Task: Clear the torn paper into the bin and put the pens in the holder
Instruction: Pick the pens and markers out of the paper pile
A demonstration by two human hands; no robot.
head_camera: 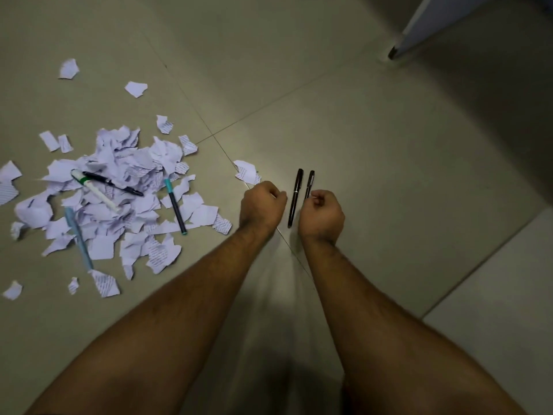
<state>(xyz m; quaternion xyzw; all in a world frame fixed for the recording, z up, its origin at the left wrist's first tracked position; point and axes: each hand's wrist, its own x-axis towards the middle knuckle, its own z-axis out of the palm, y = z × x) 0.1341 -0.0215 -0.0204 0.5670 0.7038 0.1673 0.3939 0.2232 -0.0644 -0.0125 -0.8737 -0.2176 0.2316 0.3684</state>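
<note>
Right hand and left hand, both curled and holding nothing, flank two stiff, light black pens on the floor; grasp mid-barrel.

Paper pile: left of the frame, on the floor.
Four pens: lying on the pile.
Two pens: middle, side by side, between both hands.

Pale beige tiled floor, its thin grout lines crossing near centre; a lighter tile or slab at lower right, set off by a straight edge; a pale bluish-white panel at upper right, its dark-tipped lower corner meeting the floor.
</note>
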